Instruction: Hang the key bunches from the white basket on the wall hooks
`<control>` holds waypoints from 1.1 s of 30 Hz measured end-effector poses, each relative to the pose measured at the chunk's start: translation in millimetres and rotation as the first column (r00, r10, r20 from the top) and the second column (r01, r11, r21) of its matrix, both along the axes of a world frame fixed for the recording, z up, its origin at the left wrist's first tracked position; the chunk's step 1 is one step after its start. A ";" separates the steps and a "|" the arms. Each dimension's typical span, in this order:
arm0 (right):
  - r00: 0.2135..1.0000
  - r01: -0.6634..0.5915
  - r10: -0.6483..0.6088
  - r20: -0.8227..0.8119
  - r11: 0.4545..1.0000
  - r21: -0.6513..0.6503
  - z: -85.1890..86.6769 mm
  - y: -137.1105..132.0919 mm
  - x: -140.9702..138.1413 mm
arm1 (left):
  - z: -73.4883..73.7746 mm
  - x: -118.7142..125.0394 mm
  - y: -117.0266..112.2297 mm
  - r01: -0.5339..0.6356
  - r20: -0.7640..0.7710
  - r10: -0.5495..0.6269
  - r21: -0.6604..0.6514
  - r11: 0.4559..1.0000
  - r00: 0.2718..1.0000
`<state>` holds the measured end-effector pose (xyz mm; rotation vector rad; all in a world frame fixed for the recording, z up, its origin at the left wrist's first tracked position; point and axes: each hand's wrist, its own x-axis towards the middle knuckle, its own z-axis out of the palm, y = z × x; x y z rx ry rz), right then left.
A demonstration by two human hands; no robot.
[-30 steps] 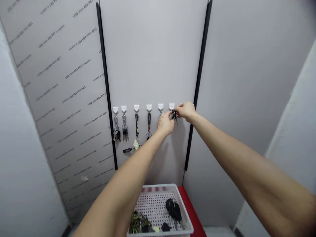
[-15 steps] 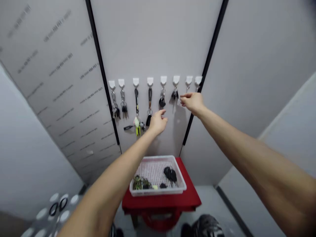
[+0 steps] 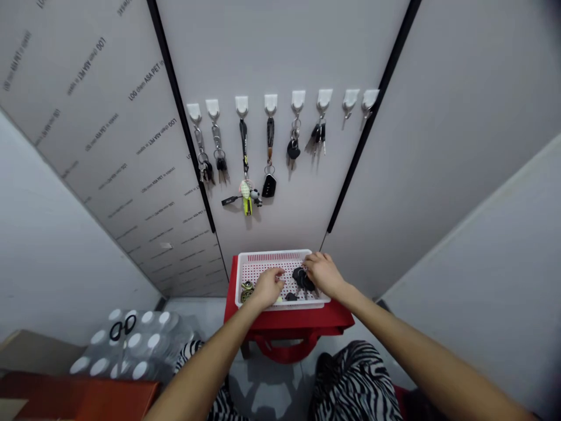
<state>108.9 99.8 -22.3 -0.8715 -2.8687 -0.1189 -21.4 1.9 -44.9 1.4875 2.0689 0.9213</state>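
Observation:
A white plastic basket (image 3: 274,255) holds a bunch of black-headed keys (image 3: 303,279), a smaller black item (image 3: 291,297) and a greenish, patterned tangle (image 3: 248,291). My right hand (image 3: 324,273) reaches over the basket's right side, its fingers curled against the bunch of keys. Over the basket's middle is my left hand (image 3: 267,288), thumb and forefinger apart with nothing visible between them. It hides part of the tangle. On the wall above, white hooks carry a car key (image 3: 269,186) on a braided strap, a lanyard with charms (image 3: 246,196) and other key rings (image 3: 319,131).
Under the basket is a red stool-like stand (image 3: 289,318) with a red handle loop. The two rightmost hooks (image 3: 350,99) bear no key bunches. At lower left, scissors (image 3: 123,328) lie on capped bottles (image 3: 135,340) beside an orange-brown box (image 3: 79,397). Walls close in on both sides.
Both hands have moved down from the hanging keys on the wall into the basket. The view has tilted downward, so the hooks sit higher in the picture.

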 end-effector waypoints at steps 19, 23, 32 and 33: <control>0.989 -0.144 0.146 0.027 0.988 -0.059 4.4 0.0 -4.4 | -2.3 -0.8 1.3 0.052 -0.038 -0.053 -0.018 0.998 0.998; 0.979 -0.197 0.184 -0.090 0.967 -0.160 13.7 -1.7 -7.2 | -2.6 0.2 1.9 0.037 0.035 -0.039 0.034 0.999 0.999; 0.943 -0.158 0.014 -0.334 0.899 -0.408 56.8 1.3 -16.1 | 23.1 12.1 20.8 0.081 0.302 -0.173 0.293 0.953 0.937; 0.937 -0.137 -0.030 -0.349 0.886 -0.443 61.5 4.1 -15.9 | 27.1 12.3 24.8 0.080 0.332 -0.189 0.317 0.945 0.924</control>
